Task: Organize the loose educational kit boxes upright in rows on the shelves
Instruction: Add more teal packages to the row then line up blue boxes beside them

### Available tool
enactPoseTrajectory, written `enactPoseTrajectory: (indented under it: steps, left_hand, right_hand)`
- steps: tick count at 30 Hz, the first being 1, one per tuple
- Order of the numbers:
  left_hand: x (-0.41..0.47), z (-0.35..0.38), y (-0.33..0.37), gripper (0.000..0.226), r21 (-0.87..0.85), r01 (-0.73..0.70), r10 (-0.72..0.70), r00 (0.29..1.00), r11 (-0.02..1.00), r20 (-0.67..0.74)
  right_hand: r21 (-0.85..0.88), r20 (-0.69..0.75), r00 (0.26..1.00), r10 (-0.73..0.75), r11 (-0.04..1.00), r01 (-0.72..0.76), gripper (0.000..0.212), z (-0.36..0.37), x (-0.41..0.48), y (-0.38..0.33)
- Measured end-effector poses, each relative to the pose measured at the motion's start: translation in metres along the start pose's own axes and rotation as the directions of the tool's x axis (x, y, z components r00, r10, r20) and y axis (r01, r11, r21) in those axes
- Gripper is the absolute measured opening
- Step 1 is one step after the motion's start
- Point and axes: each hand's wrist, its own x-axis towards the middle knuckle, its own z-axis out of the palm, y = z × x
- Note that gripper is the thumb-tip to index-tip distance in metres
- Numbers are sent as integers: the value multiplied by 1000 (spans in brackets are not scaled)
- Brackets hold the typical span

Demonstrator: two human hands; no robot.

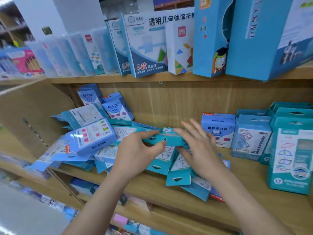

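We hold a flat teal box (pixel 169 139) of thin card between both hands, above the middle shelf (pixel 245 177), which is of pale wood-grain board. The box lies on its side, with its long narrow edge turned to us. The left hand (pixel 135 155) pinches its left end, forefinger along the top and thumb under it. The right hand (pixel 198 150) takes the right end between thumb and one finger, while its other fingers (pixel 194 129) are spread and nearly straight; they are a little blurred. Under the hands lies a pile of boxes (pixel 91 138), blue and teal, rectangular, with smooth printed faces and small hanging tabs that have a cut-out hole. They lie flat or lean across one another. At the right end of this shelf the upright boxes (pixel 291 158) stand in rows, faces forward, close together. On the upper shelf (pixel 101 78) stands a row of clear plastic cases (pixel 67 55), slightly tilted, then glossy white and blue cartons (pixel 147 48), and at the far right two large blue boxes (pixel 257 36), tall and stiff, which lean to the left.
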Motion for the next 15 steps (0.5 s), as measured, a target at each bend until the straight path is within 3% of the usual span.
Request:
enactPoseTrajectory:
  steps: [3, 6, 9, 12, 15]
  left_hand:
    - [0, -30, 1, 53, -261, 1, 20, 997, 965, 77]
    - [-2, -55, 11, 37, -601, -17, 69, 996, 799, 63]
    - [0, -56, 22, 27, -639, -61, 53, 998, 766, -31]
    - [5, -47, 30, 27, -688, -26, 11, 1000, 725, -26]
    - [8, -34, 35, 26, -776, 24, -28, 1000, 631, 9]
  right_hand:
    - [205, -88, 996, -18, 978, 36, 24, -15, 14, -13]
    - [473, -118, 990, 72, 881, -8, 24, -42, 12, -27]
    - [650, -43, 997, 62, 759, -19, 30, -59, 7, -37]
    - [818, 60, 997, 45, 570, -75, 39, -63, 0, -38]
    - [841, 86, 995, 54, 531, -101, 40, -63, -8, -31]
